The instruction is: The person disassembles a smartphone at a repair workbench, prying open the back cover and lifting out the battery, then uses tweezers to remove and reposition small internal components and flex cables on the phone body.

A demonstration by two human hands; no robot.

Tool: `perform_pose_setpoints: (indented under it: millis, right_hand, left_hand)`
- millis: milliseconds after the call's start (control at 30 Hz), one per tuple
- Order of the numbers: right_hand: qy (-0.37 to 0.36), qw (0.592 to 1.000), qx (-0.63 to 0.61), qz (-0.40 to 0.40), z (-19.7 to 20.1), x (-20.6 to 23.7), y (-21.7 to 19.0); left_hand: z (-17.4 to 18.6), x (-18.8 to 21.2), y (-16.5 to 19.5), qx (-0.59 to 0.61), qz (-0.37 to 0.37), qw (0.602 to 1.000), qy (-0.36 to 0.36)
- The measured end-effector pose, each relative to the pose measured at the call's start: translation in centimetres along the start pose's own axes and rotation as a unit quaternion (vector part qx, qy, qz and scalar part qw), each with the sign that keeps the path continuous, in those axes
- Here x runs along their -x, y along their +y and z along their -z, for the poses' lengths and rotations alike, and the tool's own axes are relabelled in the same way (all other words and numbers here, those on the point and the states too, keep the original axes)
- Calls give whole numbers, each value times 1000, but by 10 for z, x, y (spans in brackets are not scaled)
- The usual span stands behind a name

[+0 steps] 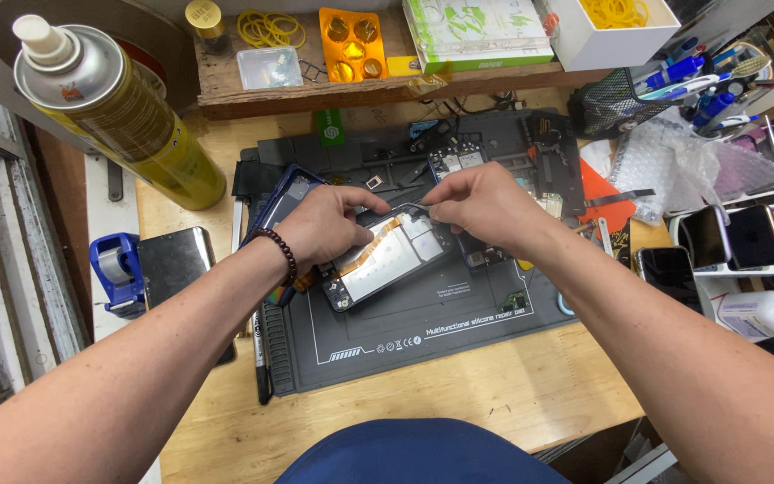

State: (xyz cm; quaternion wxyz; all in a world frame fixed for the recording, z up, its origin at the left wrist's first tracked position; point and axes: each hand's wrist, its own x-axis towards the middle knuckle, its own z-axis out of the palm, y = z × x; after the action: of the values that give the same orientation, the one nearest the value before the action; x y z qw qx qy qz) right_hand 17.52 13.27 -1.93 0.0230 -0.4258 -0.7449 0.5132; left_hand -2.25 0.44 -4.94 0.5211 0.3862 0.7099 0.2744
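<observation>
Head view is showing the left hand pressing down on the left end of an opened phone, fingers curled over its edge and gripping it; a dark bead bracelet is sitting on that wrist. Right hand is pinching closed at the phone's upper edge, fingertips meeting on something small and thin there; what exactly is between them cannot be told. Phone is lying tilted on a dark grey repair mat, its back off, showing a pale battery area and an orange flex strip. Mat is resting on the wooden table. A blue phone frame is lying just beside the left hand, partly under it. Small circuit boards are sitting on the mat beyond the hands. At far left a yellow spray can is standing near the camera, with a blue tape dispenser and a dark phone below it. To the right, bubble wrap, a rack of phones and a white bottle are lying well apart from the work. A wooden shelf behind is carrying yellow rubber bands and an orange tray.
</observation>
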Motion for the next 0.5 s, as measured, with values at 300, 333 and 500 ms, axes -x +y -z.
perform_pose_setpoints:
  millis: [300, 333, 500]
  right_hand:
    - [-13, 1000, -7, -14, -3, -6, 0]
    - [-15, 1000, -6, -15, -3, -7, 0]
    - [-22, 1000, 1, -12, -3, -9, 0]
  left_hand:
    - [-1, -4, -4, 6, -8, 1000, -4]
    - [0, -5, -5, 7, -8, 1000, -5]
    - [-1, -9, -8, 21, -2, 1000, -13]
